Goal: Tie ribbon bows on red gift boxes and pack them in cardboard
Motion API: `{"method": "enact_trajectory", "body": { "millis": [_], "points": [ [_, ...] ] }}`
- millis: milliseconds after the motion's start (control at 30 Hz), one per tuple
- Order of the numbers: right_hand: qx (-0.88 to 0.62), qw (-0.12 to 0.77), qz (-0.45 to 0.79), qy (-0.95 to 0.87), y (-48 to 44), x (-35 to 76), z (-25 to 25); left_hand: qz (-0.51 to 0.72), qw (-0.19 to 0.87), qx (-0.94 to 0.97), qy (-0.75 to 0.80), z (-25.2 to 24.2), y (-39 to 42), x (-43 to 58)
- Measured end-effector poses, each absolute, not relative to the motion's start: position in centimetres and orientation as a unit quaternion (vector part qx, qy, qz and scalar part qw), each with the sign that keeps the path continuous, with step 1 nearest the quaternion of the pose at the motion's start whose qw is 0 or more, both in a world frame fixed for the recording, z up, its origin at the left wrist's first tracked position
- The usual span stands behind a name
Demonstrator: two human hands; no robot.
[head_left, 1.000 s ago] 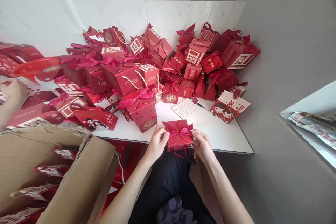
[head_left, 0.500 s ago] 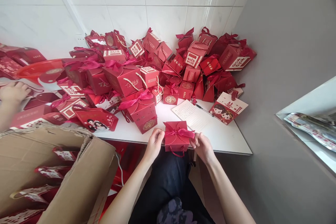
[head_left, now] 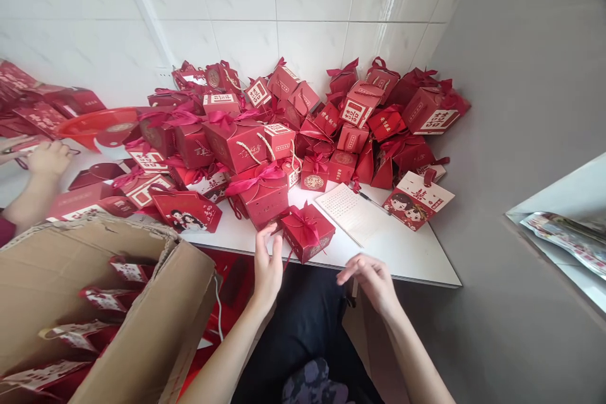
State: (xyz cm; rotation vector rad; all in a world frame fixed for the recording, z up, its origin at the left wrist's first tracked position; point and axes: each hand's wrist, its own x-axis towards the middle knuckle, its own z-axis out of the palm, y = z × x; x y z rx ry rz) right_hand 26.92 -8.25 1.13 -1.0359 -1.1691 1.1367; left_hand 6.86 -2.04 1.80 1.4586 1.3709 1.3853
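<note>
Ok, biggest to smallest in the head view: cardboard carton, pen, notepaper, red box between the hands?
1. Cardboard carton
2. That red box and the notepaper: too alike to rank
3. Pen

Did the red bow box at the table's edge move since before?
Yes. The red bow box moved left and farther onto the white table, judged against the notepad lying there.

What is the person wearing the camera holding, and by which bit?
Nothing: the left grip is open beside the red box with the bow, and the right grip is apart from it, with nothing showing in it.
</note>
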Motion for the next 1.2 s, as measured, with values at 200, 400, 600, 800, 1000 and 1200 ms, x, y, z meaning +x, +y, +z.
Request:
{"method": "enact_trajectory", "body": {
  "millis": [200,400,600,800,1000,1200],
  "points": [
    [-0.513,0.548,0.319,-0.579,-4.4,26.6,1.0,0.463,0.273,0.689,0.486,1.0,-2.5,7.9],
    [-0.527,0.470,0.070,-0.705,-4.6,22.2,1.5,0.431,0.326,0.708,0.454,0.5,0.0,7.4],
    [-0.480,0.450,-0.119,-0.744,-5.2,22.6,1.4,0.386,0.416,0.737,0.367,1.5,1.1,5.0],
    [-0.400,0.426,-0.114,-0.803,-6.4,23.9,3.0,0.322,0.543,0.713,0.306,2.5,2.7,3.6],
    [-0.393,0.421,-0.110,-0.810,-6.6,23.3,2.9,0.450,0.476,0.627,0.422,1.8,1.5,5.6],
    [-0.406,0.426,-0.105,-0.802,-6.8,22.9,2.7,0.454,0.332,0.717,0.412,5.2,0.9,7.5]
  ]
}}
